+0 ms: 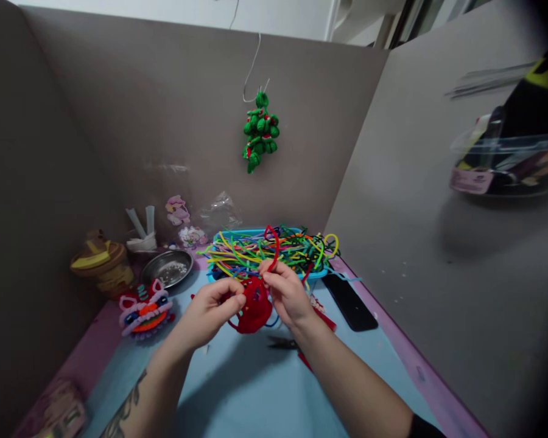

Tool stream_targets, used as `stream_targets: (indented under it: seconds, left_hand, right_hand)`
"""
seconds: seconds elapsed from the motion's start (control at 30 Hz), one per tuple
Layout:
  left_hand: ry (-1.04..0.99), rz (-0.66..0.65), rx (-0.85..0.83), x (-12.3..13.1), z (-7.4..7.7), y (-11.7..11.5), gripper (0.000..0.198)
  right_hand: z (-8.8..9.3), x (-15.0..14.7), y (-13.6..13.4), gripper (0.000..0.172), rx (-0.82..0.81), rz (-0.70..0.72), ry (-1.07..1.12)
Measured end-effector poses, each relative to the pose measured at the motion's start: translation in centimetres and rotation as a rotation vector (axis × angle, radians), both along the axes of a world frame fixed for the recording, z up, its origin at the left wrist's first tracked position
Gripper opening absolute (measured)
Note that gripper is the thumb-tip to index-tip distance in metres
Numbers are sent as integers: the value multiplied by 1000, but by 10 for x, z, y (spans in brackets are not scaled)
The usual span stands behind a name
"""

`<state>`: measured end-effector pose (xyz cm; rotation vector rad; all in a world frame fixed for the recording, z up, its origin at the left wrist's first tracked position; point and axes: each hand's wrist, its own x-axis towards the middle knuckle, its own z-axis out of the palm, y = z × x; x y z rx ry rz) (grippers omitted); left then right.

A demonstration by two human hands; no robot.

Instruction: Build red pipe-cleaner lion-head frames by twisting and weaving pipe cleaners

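Note:
Between my two hands, above the table, hangs a rounded red pipe-cleaner piece (254, 310) with some openings in it. My left hand (217, 304) pinches its left side between thumb and fingers. At its upper right, my right hand (285, 292) is closed on a red pipe cleaner (274, 243), whose looped end sticks up above the fingers. Where this strand joins the red piece is hidden by the fingers. Scissors (283, 343) with dark blades lie on the table below my right hand, their red handles partly covered by my forearm.
A blue tray (317, 275) full of many-coloured pipe cleaners stands behind my hands. At the left are a lion-head figure (146, 313), a metal dish (168, 269) and a brown lidded pot (103, 264). A black phone (351, 303) lies at the right. A green ornament (260, 134) hangs behind.

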<state>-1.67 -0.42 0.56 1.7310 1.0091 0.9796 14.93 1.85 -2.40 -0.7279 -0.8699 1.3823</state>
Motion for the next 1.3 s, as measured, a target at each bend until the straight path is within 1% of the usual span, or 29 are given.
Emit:
stream_targets:
  seconds: [0.07, 0.17, 0.23, 0.37, 0.47, 0.53, 0.63, 0.73, 0.8, 0.87, 0.93, 1.0, 1.07, 1.17, 1.3]
  left_hand:
    - [-13, -41, -16, -3, -1, 1, 22]
    - [-12, -87, -24, -7, -2, 2, 21]
    - [-1, -98, -12, -9, -1, 3, 21]
    - [13, -84, 21, -13, -1, 5, 23]
    - [16, -62, 41, -14, -3, 8, 27]
    - [-8, -75, 61, -16, -5, 10, 30]
    - [-77, -122, 61, -20, -9, 14, 34]
    - [-137, -112, 1, -25, -14, 16, 37]
    - [-211, -92, -48, -28, -16, 18, 44]
    - [-296, -77, -87, -29, -17, 18, 50]
    - [-320, -57, -90, -28, -15, 18, 49]
    - [-254, -16, -55, -25, -11, 16, 43]
    - [-137, 22, -1, -21, -6, 13, 35]
    - [49, 41, 58, -15, 2, 5, 28]
    - [205, 83, 124, -9, 8, -5, 21]
  right_hand:
    - [1, 2, 0, 11, 13, 81, -19]
    - [4, 4, -2, 17, 44, 236, -62]
    - [6, 6, -3, 17, 61, 296, -98]
    - [8, 7, -5, 11, 80, 267, -157]
    - [7, 5, -6, 12, 103, 215, -173]
    - [6, 4, -7, 14, 136, 183, -196]
    - [5, 4, -9, 13, 156, 177, -212]
    - [5, 5, -7, 11, 113, 173, -168]
    - [5, 7, -3, 12, 70, 178, -119]
    - [4, 9, 0, 13, 28, 208, -82]
    - [3, 9, 3, 13, -3, 246, -60]
    - [2, 9, 4, 11, -19, 275, -52]
    - [0, 7, 4, 9, -15, 280, -66]
    - [-2, 5, 2, 10, 16, 229, -136]
    - [-3, 3, -1, 13, 91, 137, -279]
